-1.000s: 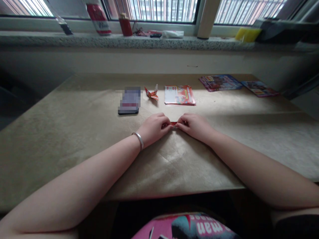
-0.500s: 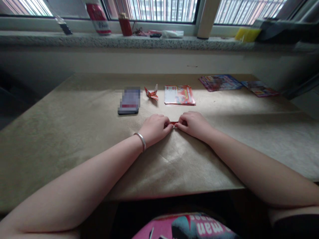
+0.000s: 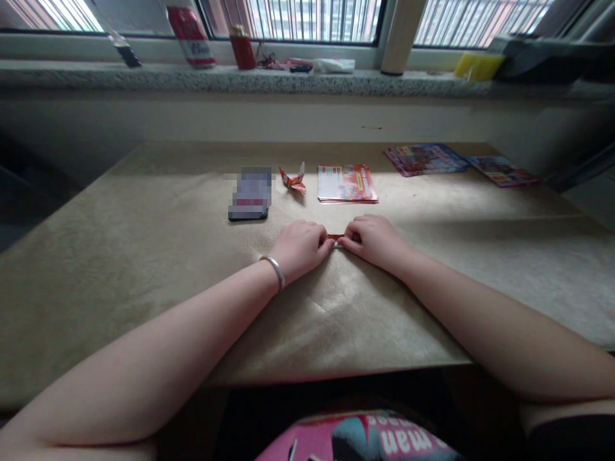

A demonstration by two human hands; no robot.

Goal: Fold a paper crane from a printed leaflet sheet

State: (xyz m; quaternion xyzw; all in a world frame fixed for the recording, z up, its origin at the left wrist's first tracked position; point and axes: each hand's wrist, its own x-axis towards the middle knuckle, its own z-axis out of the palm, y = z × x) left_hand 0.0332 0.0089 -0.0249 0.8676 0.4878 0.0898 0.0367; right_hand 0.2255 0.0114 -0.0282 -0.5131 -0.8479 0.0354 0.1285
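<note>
Between my two hands is a small piece of red and white folded paper [image 3: 336,237], low over the tabletop and mostly covered by my fingers. My left hand [image 3: 301,246], with a silver bangle at the wrist, is closed on its left end. My right hand [image 3: 373,239] pinches the right end, thumb close to the left thumb. Just beyond them lies a stack of red and white printed paper sheets [image 3: 348,183]. To its left stands a folded red and white paper figure [image 3: 293,180], apparently a crane.
A phone with a blurred screen [image 3: 250,194] lies left of the paper figure. Colourful printed packets [image 3: 425,159] rest at the back right of the table [image 3: 120,256]. On the stone sill [image 3: 269,82] behind are a red can [image 3: 191,36], a red container [image 3: 243,50] and a yellow object [image 3: 478,66].
Hardly anything differs. Both hands keep their hold on the folded paper, with the thumbs very slightly shifted, and the whole view has moved a touch.
</note>
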